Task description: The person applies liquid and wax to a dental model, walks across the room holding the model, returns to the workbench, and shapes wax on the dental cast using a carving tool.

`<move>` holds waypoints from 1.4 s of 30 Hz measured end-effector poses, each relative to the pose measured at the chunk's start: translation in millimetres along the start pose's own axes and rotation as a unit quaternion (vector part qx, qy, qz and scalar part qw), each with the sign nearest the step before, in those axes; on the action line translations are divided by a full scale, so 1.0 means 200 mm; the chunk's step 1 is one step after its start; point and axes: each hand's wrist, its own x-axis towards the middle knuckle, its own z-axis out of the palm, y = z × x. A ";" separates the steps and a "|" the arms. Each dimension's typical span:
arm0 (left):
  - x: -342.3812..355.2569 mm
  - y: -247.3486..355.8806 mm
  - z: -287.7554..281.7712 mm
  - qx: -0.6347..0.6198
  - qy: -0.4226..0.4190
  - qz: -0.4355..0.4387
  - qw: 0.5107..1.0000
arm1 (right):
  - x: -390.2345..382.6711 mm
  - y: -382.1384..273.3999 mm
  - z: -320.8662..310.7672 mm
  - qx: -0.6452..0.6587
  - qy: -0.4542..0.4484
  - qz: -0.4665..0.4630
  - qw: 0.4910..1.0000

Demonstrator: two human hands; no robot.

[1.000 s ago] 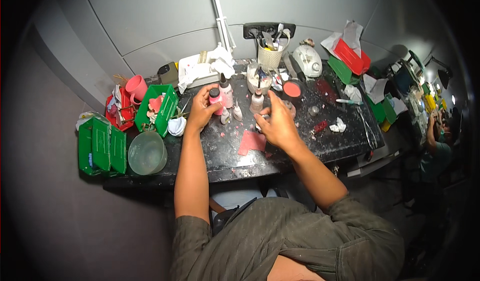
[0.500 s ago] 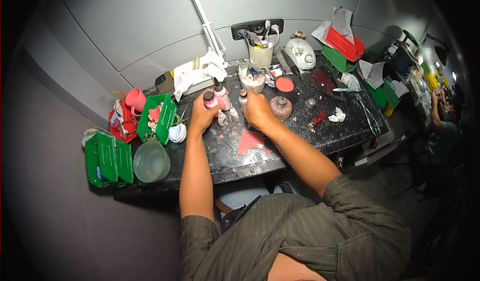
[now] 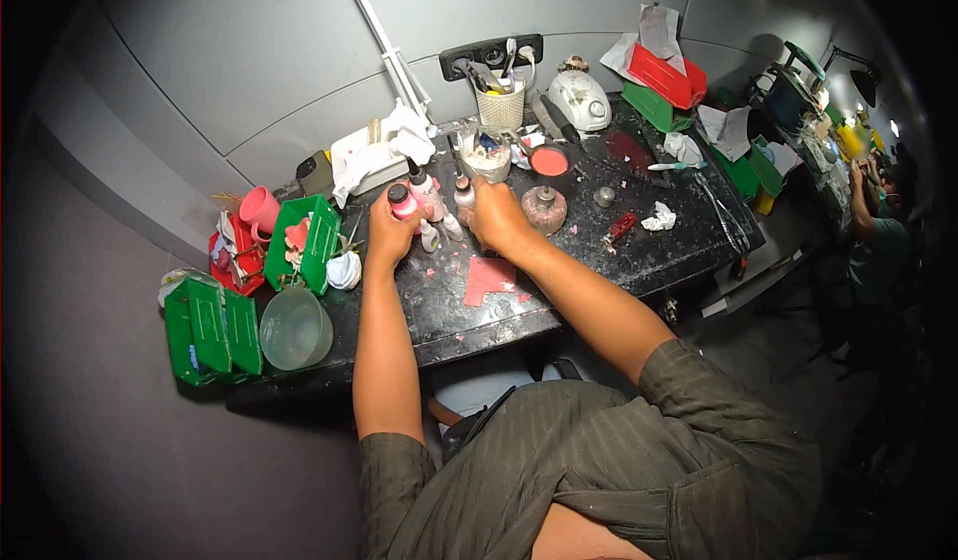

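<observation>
Grey wall panels (image 3: 249,41) back a black table (image 3: 479,322), its surface scuffed and dusted with pale powder and pink crumbs. From where I stand, the left hand (image 3: 387,229) is wrapped round a bright pink bottle (image 3: 404,208) with a dark cap, on the left half of the table. The right hand (image 3: 502,223) is curled up against a slim bottle (image 3: 464,197) with a dark top; its fingertips are hidden, so I cannot tell whether it truly grips.

I would judge the step in hand to be handling and placing these bottles. A next move would call for a firm, upright hold and care for the neighbours: a taller, dark-nozzled bottle (image 3: 426,197) stands just beside the pink one, and two small white bottles (image 3: 440,232) sit close in front.

Nearer the person lies a flat, matte pink sheet (image 3: 487,280) with a notch in its edge. To the right, a squat, rounded jar (image 3: 545,213) looks like cloudy pinkish glass, and a round dish (image 3: 549,161) holds something smooth and coral red. Crumpled tissue (image 3: 659,218) lies farther right, soft and creased.
</observation>
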 end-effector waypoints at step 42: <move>-0.05 0.04 -0.01 -0.010 0.062 -0.005 0.998 | -0.15 -0.09 0.09 -0.042 -0.018 -0.011 0.999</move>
